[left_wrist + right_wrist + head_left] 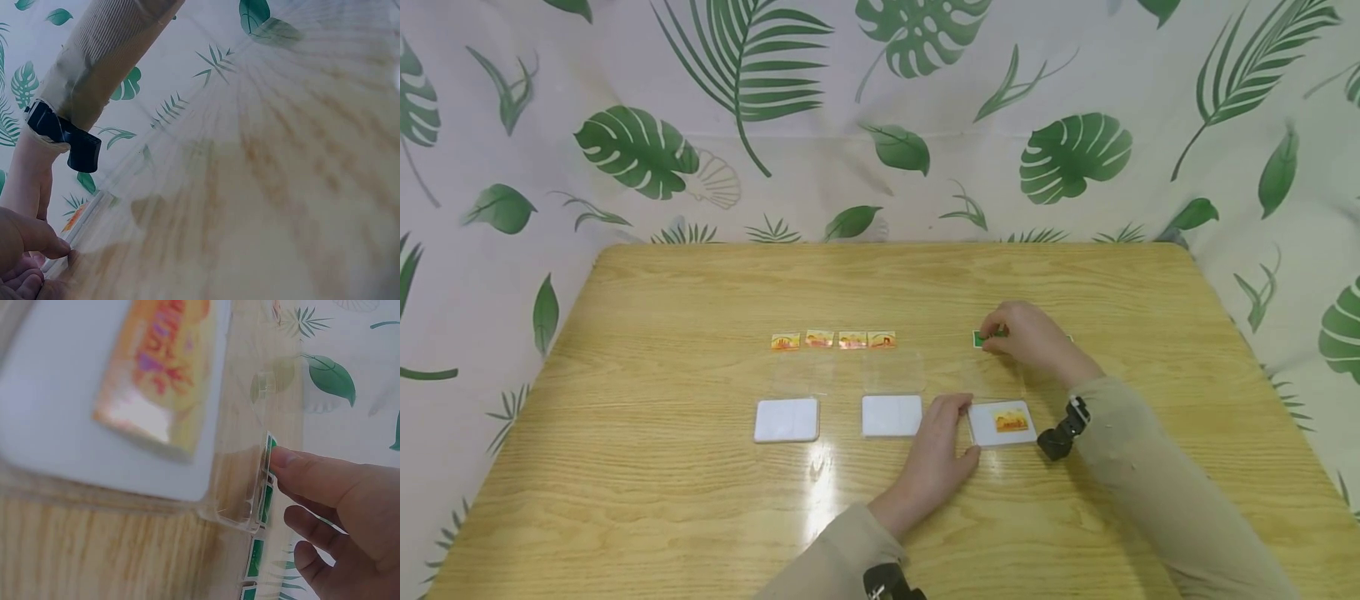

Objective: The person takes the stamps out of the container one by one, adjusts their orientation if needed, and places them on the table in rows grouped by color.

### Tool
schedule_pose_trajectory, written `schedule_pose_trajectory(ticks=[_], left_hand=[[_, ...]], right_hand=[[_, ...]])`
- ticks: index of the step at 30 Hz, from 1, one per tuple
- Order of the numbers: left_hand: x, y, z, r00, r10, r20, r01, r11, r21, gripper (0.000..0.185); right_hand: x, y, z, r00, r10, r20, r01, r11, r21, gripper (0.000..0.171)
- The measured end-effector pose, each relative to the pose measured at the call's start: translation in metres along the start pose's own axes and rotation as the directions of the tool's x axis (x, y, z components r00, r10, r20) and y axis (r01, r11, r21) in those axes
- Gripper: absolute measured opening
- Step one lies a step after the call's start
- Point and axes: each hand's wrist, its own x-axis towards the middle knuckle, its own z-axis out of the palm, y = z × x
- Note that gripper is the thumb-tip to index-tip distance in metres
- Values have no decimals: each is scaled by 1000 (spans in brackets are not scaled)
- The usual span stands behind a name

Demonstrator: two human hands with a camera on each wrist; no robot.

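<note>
My left hand [934,454] holds the left end of a clear plastic box [237,515], thumb at the near corner and index finger at the far one. In the box lie white cards [981,427], with a yellow-orange picture sticker [1011,420] on top; its transparent lid [992,379] stands open toward the back. Behind that lid, my right hand [1026,333] pinches a small green card [270,450] between thumb and index finger. More green cards [255,556] stretch along the same row beneath the hand, mostly hidden in the head view.
To the left are two similar open boxes, one with white cards [891,415] in the middle, another with white cards [786,420] at the left. Several yellow-orange stickers [852,340] lie in a row behind them. Leaf-patterned cloth [820,167] hangs behind the wooden table [625,492].
</note>
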Motion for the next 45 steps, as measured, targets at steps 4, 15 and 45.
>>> schedule_pose_trajectory(ticks=[4, 15, 45], left_hand=[[0, -1, 0, 1000, 12, -5, -12, 1000, -1, 59], [-1, 1, 1, 1000, 8, 0, -8, 1000, 0, 59], [1, 2, 1, 998, -52, 23, 52, 999, 16, 58]], right_hand=[[0, 0, 0, 1000, -11, 5, 11, 1000, -10, 13], [-2, -2, -1, 1000, 4, 26, -4, 1000, -9, 13], [-68, -10, 4, 994, -92, 55, 92, 996, 7, 17]])
